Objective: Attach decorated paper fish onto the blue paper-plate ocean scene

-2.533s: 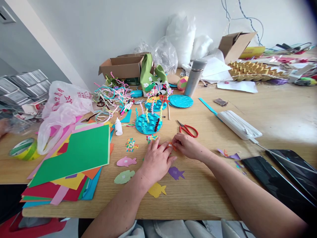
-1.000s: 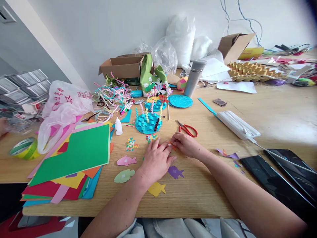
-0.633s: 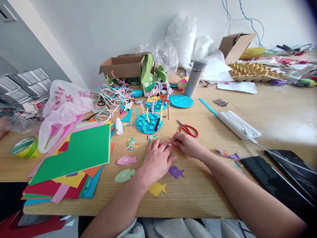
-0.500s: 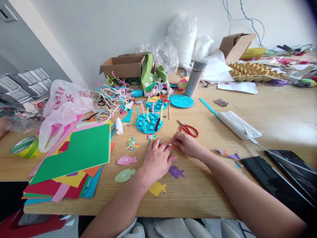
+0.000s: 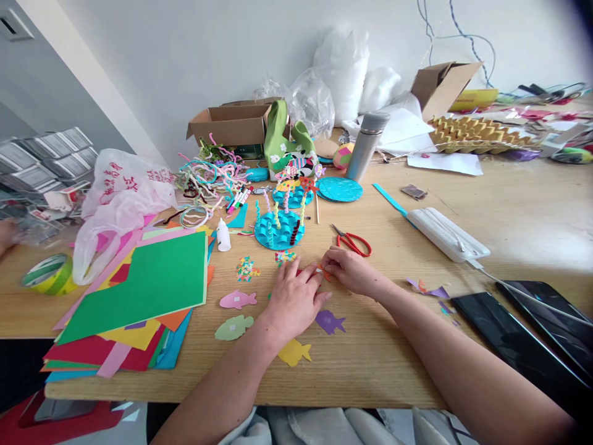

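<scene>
My left hand (image 5: 296, 300) lies over the table with fingers spread, its fingertips on a small orange-red paper piece (image 5: 319, 270). Pinched fingers of my right hand (image 5: 346, 269) hold the right end of that piece. Around my left hand lie paper fish: pink (image 5: 238, 300), pale green (image 5: 234, 328), yellow (image 5: 295, 353) and purple (image 5: 330, 322). Small coloured bits (image 5: 247, 269) are heaped beyond the pink fish. Past my hands stands a blue base (image 5: 279, 230) with fuzzy coloured stems. Red-handled scissors (image 5: 353, 241) lie beyond my right hand.
Coloured paper sheets (image 5: 152, 278) are stacked at left, beside a plastic bag (image 5: 120, 204) and tape (image 5: 49, 274). A glue bottle (image 5: 223, 236) and a steel flask (image 5: 367, 147) stand farther back. At right are a power strip (image 5: 447, 233) and two phones (image 5: 514, 346). Another person's hand (image 5: 6, 235) shows far left.
</scene>
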Demonstrator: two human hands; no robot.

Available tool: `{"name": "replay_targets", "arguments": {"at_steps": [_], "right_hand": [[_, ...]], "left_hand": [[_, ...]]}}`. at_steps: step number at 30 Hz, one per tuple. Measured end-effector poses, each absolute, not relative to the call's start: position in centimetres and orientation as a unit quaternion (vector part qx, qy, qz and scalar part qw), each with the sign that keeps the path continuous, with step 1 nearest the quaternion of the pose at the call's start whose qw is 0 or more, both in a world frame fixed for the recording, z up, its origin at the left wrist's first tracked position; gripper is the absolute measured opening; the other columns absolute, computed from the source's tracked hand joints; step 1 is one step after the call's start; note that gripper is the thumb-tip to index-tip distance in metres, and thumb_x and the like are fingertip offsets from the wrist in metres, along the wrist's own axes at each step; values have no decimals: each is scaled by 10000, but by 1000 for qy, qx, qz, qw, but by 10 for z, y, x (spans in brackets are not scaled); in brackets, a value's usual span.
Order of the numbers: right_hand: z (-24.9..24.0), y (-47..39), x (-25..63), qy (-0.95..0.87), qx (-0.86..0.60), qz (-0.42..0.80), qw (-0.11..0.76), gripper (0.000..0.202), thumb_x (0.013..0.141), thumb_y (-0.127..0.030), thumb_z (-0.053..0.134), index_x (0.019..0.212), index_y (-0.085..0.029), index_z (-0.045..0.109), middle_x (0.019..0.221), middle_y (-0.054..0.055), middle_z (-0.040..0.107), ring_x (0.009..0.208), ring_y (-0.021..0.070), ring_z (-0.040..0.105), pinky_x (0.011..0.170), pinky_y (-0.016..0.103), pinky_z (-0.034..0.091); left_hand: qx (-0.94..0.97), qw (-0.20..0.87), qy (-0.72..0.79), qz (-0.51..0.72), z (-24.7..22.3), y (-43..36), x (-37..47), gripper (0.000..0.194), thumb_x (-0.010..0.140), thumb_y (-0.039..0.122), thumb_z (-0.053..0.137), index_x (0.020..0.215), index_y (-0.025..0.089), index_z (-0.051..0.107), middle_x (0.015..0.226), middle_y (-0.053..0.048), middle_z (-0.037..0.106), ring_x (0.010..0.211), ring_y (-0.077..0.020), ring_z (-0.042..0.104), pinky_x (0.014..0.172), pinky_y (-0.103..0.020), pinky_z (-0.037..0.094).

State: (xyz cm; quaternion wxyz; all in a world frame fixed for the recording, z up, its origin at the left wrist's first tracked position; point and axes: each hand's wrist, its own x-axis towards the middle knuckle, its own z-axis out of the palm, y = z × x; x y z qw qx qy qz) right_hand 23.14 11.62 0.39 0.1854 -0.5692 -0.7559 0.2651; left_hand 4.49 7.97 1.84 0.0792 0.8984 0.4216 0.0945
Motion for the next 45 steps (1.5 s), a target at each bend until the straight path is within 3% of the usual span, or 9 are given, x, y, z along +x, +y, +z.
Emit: {"name": "replay_targets", "arguments": {"at_steps": [24,37,45], "right_hand": [[8,116,235,-766,-543,289,187,145,795,-97,477,764,-154,606,814,46,622,697,133,531,656,242,398],[12,120,247,-769,-504,349,181,108,803,-252,488,755,-182,554,752,32,586,717,161,511,660,279,396],[56,108,267,-771,-514,319,201,183,855,-342,439,742,-199,463,697,0,498,650,130,429,613,262,371]], "left_hand": [[899,89,421,83,20,81,44,424,949,450,398,1307,260,525,1391,-34,509,1367,-315,302,1117,-534,281],[903,100,407,92,22,81,43,384,927,443,463,1261,284,566,1370,-49,525,1349,-302,327,1104,-545,293],[900,115,407,103,19,81,41,374,923,425,477,1245,276,594,1385,-55,520,1350,-316,328,1106,-569,277]]}}
